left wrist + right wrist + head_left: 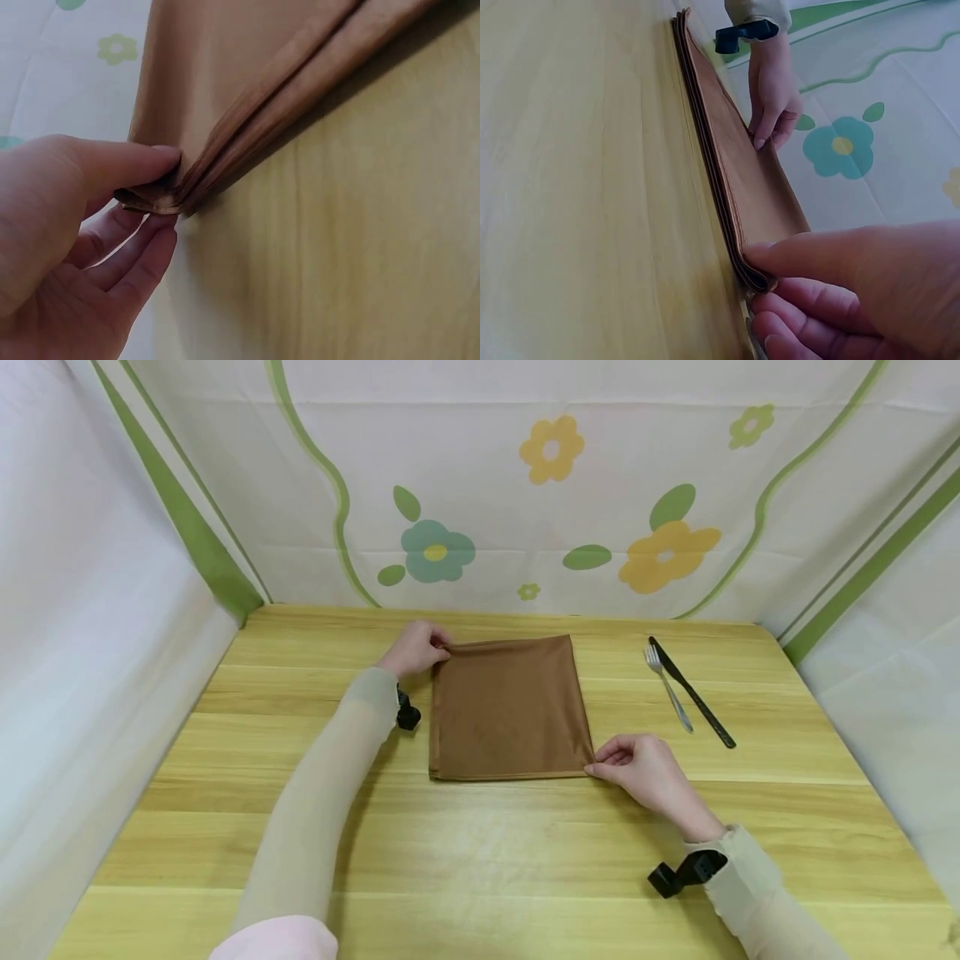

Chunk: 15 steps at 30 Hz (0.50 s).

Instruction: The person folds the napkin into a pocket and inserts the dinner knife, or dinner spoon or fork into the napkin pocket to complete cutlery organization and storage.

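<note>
A brown cloth napkin (510, 710), folded into a layered square, lies on the wooden table (480, 860). At its far left corner my left hand (416, 649) pinches the fabric between thumb and fingers. The left wrist view shows that hand (82, 217) with the thumb on top of the napkin (225, 67) and the fingers beneath. My right hand (647, 770) pinches the near right corner. Seen from the right wrist, the stacked edges of the napkin (739, 172) meet between the thumb and fingers of my right hand (840, 277).
To the right of the napkin lie a fork (669, 689) and a black-coloured knife (693, 695), their upper ends close together. A white curtain with printed flowers (480, 468) hangs behind the table's far edge, and white fabric walls stand at both sides.
</note>
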{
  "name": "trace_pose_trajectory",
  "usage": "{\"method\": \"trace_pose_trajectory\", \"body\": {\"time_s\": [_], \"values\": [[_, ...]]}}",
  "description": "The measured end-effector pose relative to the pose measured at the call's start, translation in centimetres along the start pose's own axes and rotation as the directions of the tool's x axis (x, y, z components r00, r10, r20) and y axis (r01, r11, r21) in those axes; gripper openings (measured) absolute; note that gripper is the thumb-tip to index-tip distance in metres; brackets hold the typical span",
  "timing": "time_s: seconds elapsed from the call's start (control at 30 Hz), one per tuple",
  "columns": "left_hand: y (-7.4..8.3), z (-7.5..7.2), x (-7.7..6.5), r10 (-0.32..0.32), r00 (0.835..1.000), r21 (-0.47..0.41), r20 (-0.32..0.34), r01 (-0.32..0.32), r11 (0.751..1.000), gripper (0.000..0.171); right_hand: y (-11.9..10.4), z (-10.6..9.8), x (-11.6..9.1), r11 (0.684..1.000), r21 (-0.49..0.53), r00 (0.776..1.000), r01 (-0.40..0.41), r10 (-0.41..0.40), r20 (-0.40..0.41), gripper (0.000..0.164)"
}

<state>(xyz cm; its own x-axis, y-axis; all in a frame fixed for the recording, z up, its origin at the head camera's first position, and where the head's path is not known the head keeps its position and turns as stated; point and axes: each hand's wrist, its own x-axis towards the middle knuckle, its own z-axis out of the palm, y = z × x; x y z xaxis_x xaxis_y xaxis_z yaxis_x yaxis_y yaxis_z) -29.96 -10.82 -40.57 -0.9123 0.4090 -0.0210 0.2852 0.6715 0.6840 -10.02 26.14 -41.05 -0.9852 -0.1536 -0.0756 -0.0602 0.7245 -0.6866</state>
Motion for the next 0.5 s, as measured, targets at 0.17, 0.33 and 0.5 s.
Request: {"method": "trace_pose_trajectory", "body": {"time_s": [0.17,0.33,0.5], "values": [[-0.2,-0.9,-0.5,-0.010,1.000,-0.076,-0.001,0.010,0.997,0.018,-0.2,-0.4,0.2,1.000,0.023,1.000,0.014,-0.014,-0.012,0.011],[-0.4,-1.9,-1.4,0.011,1.000,-0.081,0.001,-0.011,0.997,0.014,-0.1,-1.5,0.7,0.999,0.029,0.999,0.018,-0.017,-0.028,0.009],[-0.4,-2.6,-3.0,0.056,0.998,-0.061,0.023,-0.055,0.997,0.010,0.6,-3.0,1.5,0.999,0.051,0.999,0.013,-0.012,-0.032,0.009]]}}
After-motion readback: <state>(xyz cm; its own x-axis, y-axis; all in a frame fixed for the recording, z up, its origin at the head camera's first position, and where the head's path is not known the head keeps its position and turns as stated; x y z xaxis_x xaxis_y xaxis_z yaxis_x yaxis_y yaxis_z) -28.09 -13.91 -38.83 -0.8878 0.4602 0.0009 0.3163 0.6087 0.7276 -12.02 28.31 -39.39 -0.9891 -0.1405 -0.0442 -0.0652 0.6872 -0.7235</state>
